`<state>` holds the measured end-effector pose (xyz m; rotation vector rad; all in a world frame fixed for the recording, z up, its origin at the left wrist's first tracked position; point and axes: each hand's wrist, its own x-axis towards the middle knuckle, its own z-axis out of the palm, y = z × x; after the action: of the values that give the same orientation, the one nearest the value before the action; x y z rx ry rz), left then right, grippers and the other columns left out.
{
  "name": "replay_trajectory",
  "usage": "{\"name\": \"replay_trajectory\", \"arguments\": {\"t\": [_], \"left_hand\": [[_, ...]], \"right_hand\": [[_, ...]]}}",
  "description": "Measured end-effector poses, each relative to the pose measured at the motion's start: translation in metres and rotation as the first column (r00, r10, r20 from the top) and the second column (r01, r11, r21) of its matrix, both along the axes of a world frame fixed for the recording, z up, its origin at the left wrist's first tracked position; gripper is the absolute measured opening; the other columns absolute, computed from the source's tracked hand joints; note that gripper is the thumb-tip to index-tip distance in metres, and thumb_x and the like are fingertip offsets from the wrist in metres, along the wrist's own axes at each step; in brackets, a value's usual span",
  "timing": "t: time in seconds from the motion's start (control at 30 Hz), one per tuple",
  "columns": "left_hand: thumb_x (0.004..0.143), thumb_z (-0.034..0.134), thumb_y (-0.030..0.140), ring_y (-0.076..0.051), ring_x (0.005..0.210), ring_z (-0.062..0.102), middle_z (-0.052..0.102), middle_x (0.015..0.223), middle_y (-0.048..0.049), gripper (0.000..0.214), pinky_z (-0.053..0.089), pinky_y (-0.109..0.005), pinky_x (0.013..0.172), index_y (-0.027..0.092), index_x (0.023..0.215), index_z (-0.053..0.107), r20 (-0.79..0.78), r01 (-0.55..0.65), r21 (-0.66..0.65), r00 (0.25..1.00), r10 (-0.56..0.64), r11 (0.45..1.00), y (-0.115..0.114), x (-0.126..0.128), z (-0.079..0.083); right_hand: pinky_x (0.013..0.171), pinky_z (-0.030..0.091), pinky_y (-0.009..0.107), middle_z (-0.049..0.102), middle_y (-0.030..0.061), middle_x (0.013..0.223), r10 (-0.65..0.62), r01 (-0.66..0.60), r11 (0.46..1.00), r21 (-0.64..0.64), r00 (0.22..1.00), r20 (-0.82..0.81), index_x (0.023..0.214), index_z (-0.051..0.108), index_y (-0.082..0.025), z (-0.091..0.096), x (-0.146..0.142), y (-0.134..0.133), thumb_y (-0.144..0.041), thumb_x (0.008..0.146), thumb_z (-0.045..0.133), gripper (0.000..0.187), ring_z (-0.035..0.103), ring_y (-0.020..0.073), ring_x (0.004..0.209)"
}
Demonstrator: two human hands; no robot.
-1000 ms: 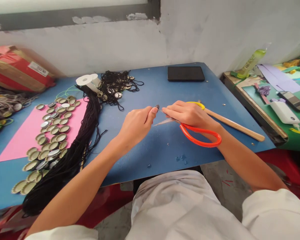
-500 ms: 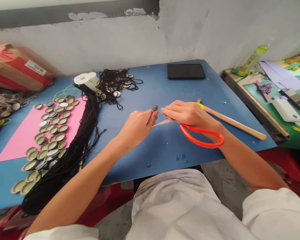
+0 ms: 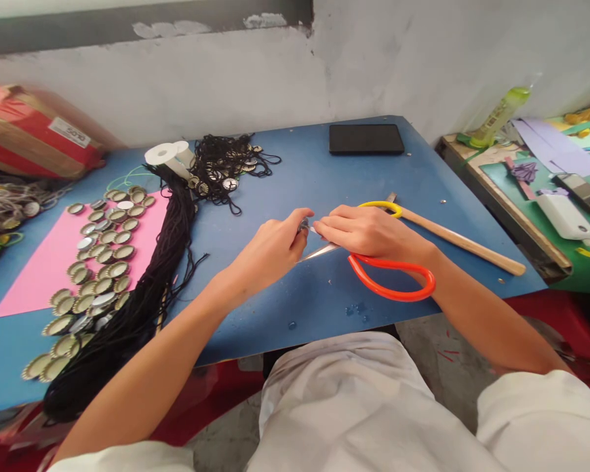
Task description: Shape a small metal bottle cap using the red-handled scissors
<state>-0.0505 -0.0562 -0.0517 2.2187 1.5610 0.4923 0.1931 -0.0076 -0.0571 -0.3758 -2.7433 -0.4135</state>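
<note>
in left hand (image 3: 275, 242), bottle cap (image 3: 303, 224) pinched, just beside right hand (image 3: 361, 233) gripping scissors (image 3: 396, 295)

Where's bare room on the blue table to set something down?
Bare blue tabletop shows between the black cord tangle and the dark slab, and between that slab and the scissors. Crowded: left side, with bottle caps, pink paper and black cord bundle; also around the left hand and right hand.

Bottle cap (image 3: 303, 225) in left grip (image 3: 273, 247) (scissors (image 3: 383, 263) in right grip (image 3: 360, 231))
</note>
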Motion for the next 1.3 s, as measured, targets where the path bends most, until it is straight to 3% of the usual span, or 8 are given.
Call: {"name": "replay_trajectory", "arguments": {"t": [0.2, 0.4, 0.6, 0.77, 0.87, 1.03, 1.17, 1.3], "left_hand": [[0.103, 0.042, 0.023, -0.021, 0.058, 0.066, 0.071, 0.064, 0.0038, 0.049, 0.046, -0.031, 0.064, 0.017, 0.145, 0.065, 0.038, 0.045, -0.083, 0.998, -0.042, 0.996, 0.0006, -0.0013, -0.0030], [0.100, 0.042, 0.021, -0.019, 0.053, 0.065, 0.069, 0.061, 0.0062, 0.050, 0.048, -0.029, 0.062, 0.017, 0.145, 0.063, 0.132, 0.069, -0.181, 0.990, -0.045, 0.981, 0.0022, -0.0002, -0.0075], [0.100, 0.045, 0.024, -0.015, 0.046, 0.060, 0.069, 0.061, 0.0074, 0.040, 0.048, -0.027, 0.055, 0.020, 0.134, 0.066, 0.239, 0.097, -0.268, 0.971, -0.032, 0.959, 0.0022, -0.0006, -0.0065], [0.096, 0.047, 0.023, -0.013, 0.042, 0.056, 0.069, 0.060, 0.0059, 0.027, 0.046, -0.025, 0.050, 0.021, 0.114, 0.066, 0.319, 0.102, -0.342, 0.948, 0.013, 0.934, 0.0027, 0.0027, -0.0020], [0.097, 0.044, 0.024, -0.013, 0.042, 0.055, 0.068, 0.059, 0.0059, 0.027, 0.046, -0.025, 0.050, 0.020, 0.114, 0.065, 0.315, 0.088, -0.373, 0.948, 0.038, 0.924, 0.0022, 0.0045, -0.0007], [0.102, 0.044, 0.029, -0.015, 0.050, 0.059, 0.068, 0.061, 0.0057, 0.034, 0.047, -0.028, 0.060, 0.019, 0.123, 0.068, 0.171, 0.056, -0.297, 0.985, -0.005, 0.953, 0.0005, 0.0011, -0.0018], [0.107, 0.046, 0.037, -0.018, 0.061, 0.064, 0.070, 0.066, 0.0040, 0.038, 0.045, -0.030, 0.066, 0.020, 0.130, 0.070, 0.094, 0.011, -0.178, 0.996, 0.006, 0.984, 0.0015, 0.0000, -0.0035], [0.109, 0.041, 0.032, -0.020, 0.069, 0.069, 0.077, 0.079, 0.0018, 0.042, 0.046, -0.031, 0.071, 0.020, 0.142, 0.064, 0.102, -0.015, -0.155, 0.994, 0.031, 0.988, 0.0016, 0.0026, -0.0055]], "right_hand": [[0.081, 0.058, 0.040, 0.078, 0.0123, 0.102, 0.034, -0.039, 0.996, 0.076, 0.997, 0.066, 0.119, 0.074, -0.010, 0.0004, 0.0016, -0.0010, -0.003, 0.114, 0.040, 0.035, 0.070, 0.0255, 0.096], [0.095, 0.062, 0.047, 0.080, 0.0123, 0.112, 0.074, -0.076, 0.993, 0.096, 0.997, 0.023, 0.126, 0.076, -0.014, 0.0010, 0.0027, 0.0002, -0.003, 0.114, 0.039, 0.040, 0.072, 0.0272, 0.110], [0.109, 0.059, 0.052, 0.080, 0.0114, 0.122, 0.094, -0.095, 0.995, -0.027, 0.995, -0.031, 0.131, 0.076, -0.020, 0.0016, 0.0037, 0.0026, -0.007, 0.114, 0.045, 0.038, 0.070, 0.0276, 0.120], [0.107, 0.059, 0.054, 0.079, 0.0099, 0.123, 0.099, -0.100, 0.995, -0.017, 0.995, -0.031, 0.136, 0.073, -0.023, 0.0029, 0.0050, 0.0014, -0.011, 0.116, 0.040, 0.041, 0.068, 0.0276, 0.118], [0.103, 0.059, 0.052, 0.078, 0.0110, 0.122, 0.099, -0.099, 0.995, 0.002, 0.995, -0.025, 0.138, 0.072, -0.021, 0.0034, 0.0056, 0.0008, -0.012, 0.117, 0.039, 0.040, 0.068, 0.0281, 0.117], [0.095, 0.057, 0.046, 0.078, 0.0116, 0.114, 0.097, -0.100, 0.990, 0.100, 0.994, 0.041, 0.132, 0.071, -0.015, 0.0051, 0.0047, -0.0003, -0.007, 0.116, 0.038, 0.038, 0.068, 0.0261, 0.110], [0.085, 0.053, 0.041, 0.078, 0.0104, 0.107, 0.014, -0.030, 0.980, 0.195, 0.996, 0.083, 0.125, 0.072, -0.011, 0.0063, 0.0035, -0.0028, -0.004, 0.116, 0.037, 0.037, 0.068, 0.0240, 0.099], [0.074, 0.046, 0.038, 0.078, 0.0087, 0.100, -0.046, 0.028, 0.984, 0.178, 0.994, 0.094, 0.121, 0.071, -0.010, 0.0059, 0.0036, -0.0051, -0.005, 0.117, 0.037, 0.034, 0.065, 0.0213, 0.086]]}}
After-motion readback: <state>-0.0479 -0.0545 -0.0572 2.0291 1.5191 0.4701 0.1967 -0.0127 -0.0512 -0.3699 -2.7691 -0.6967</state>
